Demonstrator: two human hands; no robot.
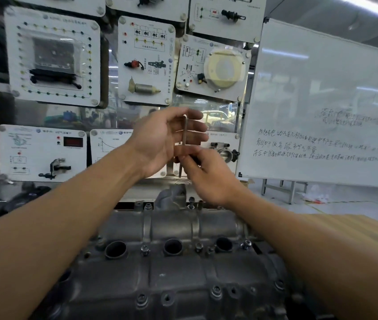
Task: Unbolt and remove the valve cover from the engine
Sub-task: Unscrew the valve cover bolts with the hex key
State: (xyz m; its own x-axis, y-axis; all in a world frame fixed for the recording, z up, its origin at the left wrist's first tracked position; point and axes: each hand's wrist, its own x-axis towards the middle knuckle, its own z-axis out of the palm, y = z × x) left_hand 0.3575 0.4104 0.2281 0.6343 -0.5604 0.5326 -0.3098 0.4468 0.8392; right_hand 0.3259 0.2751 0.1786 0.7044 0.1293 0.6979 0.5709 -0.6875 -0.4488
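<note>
Unbolting step, likely. Your right hand (208, 179) pinches key (185, 135) low on shaft; left hand (160, 139) spread, fingers (195, 128) straight by its top. Cover (174, 271) below, still on engine. Next: seat tip square in a bolt (145, 249)

Bright overhead light — soft blur, edges bowed.

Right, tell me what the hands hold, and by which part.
The right hand pinches a thin hex key low on its long shaft. The left hand, fingers straight, lies behind its bent upper end, with no clear grip.
</note>
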